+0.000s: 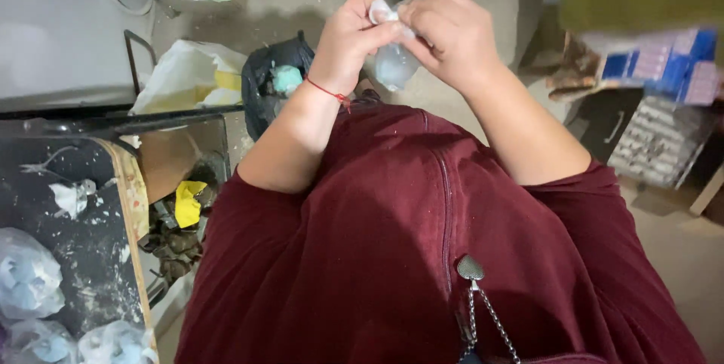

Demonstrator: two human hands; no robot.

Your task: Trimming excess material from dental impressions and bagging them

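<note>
Your dark red zip-front top [377, 258] fills the lower middle of the view, a grey heart-shaped pull on a chain [471, 268] hanging at about 5 o'clock. At 8 o'clock stands a dark, paint-spattered table [68, 258]; on its lower edge lie three clear plastic bags with pale blue lumps inside [30, 277]. At 3 o'clock, blurred blue and lilac cartons [664, 62] sit above a grey ribbed box [656, 138]; their labels are too blurred to make out. At 10 o'clock a white sack with a yellow patch [188, 73] leans beside a black bag [271, 81] that shows a green lump at its mouth. A yellow scrap [187, 202] lies under the table edge at 9 o'clock.

At 12 o'clock your hands meet over the concrete floor. Your left hand [347, 36], a thin red string around its wrist, pinches the twisted white neck of a small clear plastic bag [394, 62]. Your right hand [452, 36] grips the same neck from the other side, fingers curled tight. The bag's rounded, pale bluish body hangs just below both hands.
</note>
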